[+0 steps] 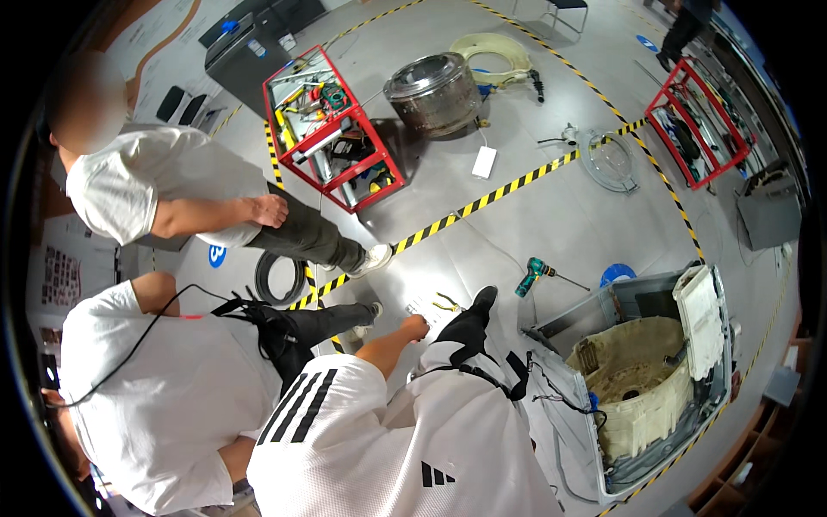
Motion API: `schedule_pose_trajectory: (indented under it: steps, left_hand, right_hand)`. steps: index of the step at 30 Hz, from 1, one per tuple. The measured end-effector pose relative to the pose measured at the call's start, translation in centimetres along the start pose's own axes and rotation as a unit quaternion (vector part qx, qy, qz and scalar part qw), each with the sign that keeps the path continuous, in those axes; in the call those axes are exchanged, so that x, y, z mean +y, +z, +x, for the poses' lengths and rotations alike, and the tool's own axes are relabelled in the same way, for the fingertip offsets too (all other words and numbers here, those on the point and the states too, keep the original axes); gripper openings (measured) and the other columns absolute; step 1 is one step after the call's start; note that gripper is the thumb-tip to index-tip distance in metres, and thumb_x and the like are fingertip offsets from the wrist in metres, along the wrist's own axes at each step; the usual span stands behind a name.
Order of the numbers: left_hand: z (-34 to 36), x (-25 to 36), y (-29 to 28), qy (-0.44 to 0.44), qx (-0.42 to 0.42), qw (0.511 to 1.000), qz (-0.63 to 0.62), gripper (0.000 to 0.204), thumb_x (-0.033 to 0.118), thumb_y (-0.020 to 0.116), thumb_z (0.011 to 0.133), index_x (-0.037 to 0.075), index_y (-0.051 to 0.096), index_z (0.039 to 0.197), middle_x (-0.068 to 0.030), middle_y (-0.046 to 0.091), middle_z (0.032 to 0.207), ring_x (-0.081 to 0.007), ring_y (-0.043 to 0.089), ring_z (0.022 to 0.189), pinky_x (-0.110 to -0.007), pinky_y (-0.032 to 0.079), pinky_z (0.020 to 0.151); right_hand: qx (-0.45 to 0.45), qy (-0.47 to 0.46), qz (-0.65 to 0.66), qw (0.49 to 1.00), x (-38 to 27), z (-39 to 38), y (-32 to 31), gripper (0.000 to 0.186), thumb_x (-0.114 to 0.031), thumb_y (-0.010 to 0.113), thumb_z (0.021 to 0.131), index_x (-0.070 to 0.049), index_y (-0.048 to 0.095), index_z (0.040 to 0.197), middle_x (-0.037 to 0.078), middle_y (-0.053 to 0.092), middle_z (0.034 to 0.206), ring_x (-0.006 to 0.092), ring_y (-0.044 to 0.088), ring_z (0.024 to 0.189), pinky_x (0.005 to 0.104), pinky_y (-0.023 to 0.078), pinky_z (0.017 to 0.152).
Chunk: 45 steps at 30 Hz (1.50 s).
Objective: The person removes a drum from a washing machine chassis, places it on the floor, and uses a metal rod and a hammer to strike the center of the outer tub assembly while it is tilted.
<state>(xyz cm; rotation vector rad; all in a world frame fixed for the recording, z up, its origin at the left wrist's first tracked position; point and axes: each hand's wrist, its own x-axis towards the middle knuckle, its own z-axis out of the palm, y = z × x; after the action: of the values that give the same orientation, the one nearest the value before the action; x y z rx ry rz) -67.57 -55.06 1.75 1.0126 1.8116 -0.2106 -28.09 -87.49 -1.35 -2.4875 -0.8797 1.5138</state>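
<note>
My left hand (pixel 415 327) hangs low in front of me with its fingers curled closed. What it holds, if anything, is hidden from above. Right beside it is a white printed sheet (pixel 422 305); whether my fingers touch it I cannot tell. A pair of pliers (pixel 447 302) with yellow handles shows by that sheet. My right hand is out of sight behind my shirt. To my right lies an opened washing machine cabinet (pixel 633 319) with a dirty cream plastic tub (pixel 613 345) inside. On the floor ahead of it is a green and black cordless drill (pixel 536 274) with a long bit.
Two people, one nearest (pixel 172 388) and one farther (pixel 198 185), stand at my left. A red tool cart (pixel 351 114) and a metal drum (pixel 433 95) stand ahead. A clear door ring (pixel 610 161), black rubber ring (pixel 279 277), striped floor tape (pixel 508 189) and second red cart (pixel 699 125) surround the area.
</note>
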Motion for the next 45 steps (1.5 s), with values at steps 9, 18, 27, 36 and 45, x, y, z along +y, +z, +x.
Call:
schedule_pose_trajectory:
  steps: [9, 18, 27, 36, 45]
  left_hand:
    - [5.7, -9.8, 5.4, 0.046, -0.076, 0.995, 0.051, 0.041, 0.029, 0.046, 0.083, 0.007, 0.058, 0.116, -0.0246, 0.052, 0.125, -0.0386, 0.049, 0.118, -0.043, 0.040, 0.096]
    - [4.4, 3.5, -0.2, 0.085, -0.115, 0.987, 0.070, 0.042, 0.014, 0.056, 0.081, 0.000, 0.052, 0.120, -0.0137, 0.067, 0.075, -0.0178, 0.064, 0.054, -0.028, 0.051, 0.046]
    - [4.8, 14.6, 3.0, 0.133, -0.230, 0.940, 0.212, 0.047, 0.015, 0.051, 0.086, 0.007, 0.043, 0.132, -0.0104, 0.064, 0.068, -0.0167, 0.060, 0.048, -0.028, 0.051, 0.044]
    - [4.2, 27.0, 6.0, 0.183, -0.284, 0.843, 0.418, 0.083, 0.020, 0.055, 0.088, 0.012, -0.003, 0.147, -0.0149, 0.066, 0.082, -0.0193, 0.060, 0.055, -0.032, 0.051, 0.049]
    - [-1.8, 26.8, 9.3, 0.198, -0.319, 0.775, 0.509, 0.046, 0.025, 0.053, 0.091, 0.007, 0.043, 0.132, -0.0096, 0.066, 0.087, -0.0160, 0.062, 0.061, -0.028, 0.051, 0.056]
  right_hand:
    - [-0.004, -0.019, -0.009, 1.000, -0.4, -1.6, 0.3, 0.017, -0.022, 0.063, 0.074, -0.006, 0.064, 0.080, 0.013, 0.065, 0.075, 0.0289, 0.061, 0.065, 0.0411, 0.047, 0.058]
    - [-0.006, 0.051, -0.043, 0.998, 1.6, -6.2, 5.1, 0.019, -0.026, 0.069, 0.069, -0.009, 0.064, 0.077, 0.012, 0.065, 0.073, 0.0300, 0.063, 0.064, 0.0411, 0.050, 0.058]
    - [0.134, 0.263, 0.206, 0.933, -3.6, -11.4, 12.8, 0.016, -0.018, 0.070, 0.068, -0.008, 0.065, 0.081, 0.011, 0.066, 0.078, 0.0265, 0.064, 0.076, 0.0368, 0.051, 0.068]
    - [0.092, 0.382, 0.491, 0.777, -7.5, -15.2, 17.0, 0.027, -0.040, 0.066, 0.075, -0.014, 0.073, 0.074, 0.004, 0.070, 0.078, 0.0194, 0.067, 0.081, 0.0323, 0.052, 0.077]
    - [0.185, 0.432, 0.464, 0.751, -9.8, -11.1, 27.0, 0.021, -0.021, 0.074, 0.065, -0.011, 0.067, 0.082, 0.013, 0.068, 0.088, 0.0314, 0.065, 0.086, 0.0358, 0.053, 0.073]
